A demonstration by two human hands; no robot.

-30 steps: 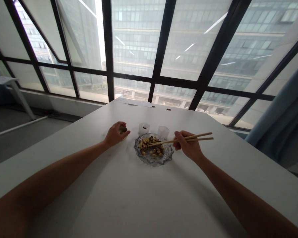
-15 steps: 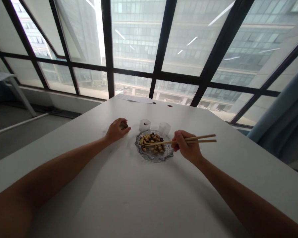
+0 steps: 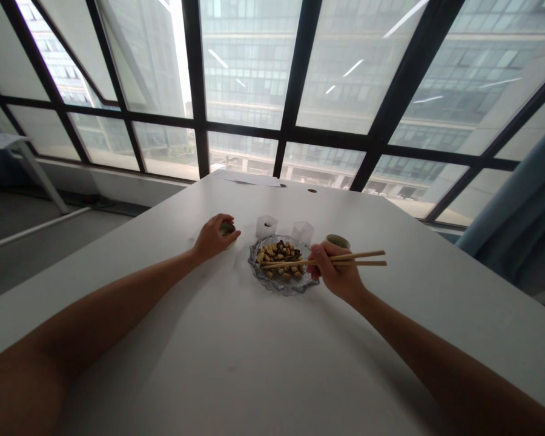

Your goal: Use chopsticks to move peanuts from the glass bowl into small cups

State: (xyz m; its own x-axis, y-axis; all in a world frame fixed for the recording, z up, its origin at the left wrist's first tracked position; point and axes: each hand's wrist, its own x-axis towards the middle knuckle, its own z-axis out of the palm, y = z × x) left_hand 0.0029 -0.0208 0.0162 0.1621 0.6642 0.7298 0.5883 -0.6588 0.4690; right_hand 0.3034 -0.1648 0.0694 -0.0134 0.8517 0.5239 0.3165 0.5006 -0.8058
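Chopsticks [image 3: 354, 259] are held by my right hand [image 3: 338, 272], their tips lying among the nuts at the left of the glass plate [image 3: 284, 289]. The plate has a wavy rim and bears a heap of pale nuts [image 3: 290, 274] mixed with darker pieces. Left of the plate, my left hand [image 3: 212, 237] is curled around a small greenish cup [image 3: 227, 229], which its fingers partly cover. Whether a nut sits between the chopstick tips is too small to tell.
Two small translucent white cups [image 3: 266, 226] stand just behind the plate. A green cup [image 3: 338, 241] is behind my right hand. Papers [image 3: 245, 178] lie at the white table's far edge, before the windows. A blue curtain [image 3: 518, 224] hangs at the right.
My right hand has shifted slightly left with the chopsticks, their tips moving a little left among the nuts. The green cup behind it now shows. My left hand stays at its cup.
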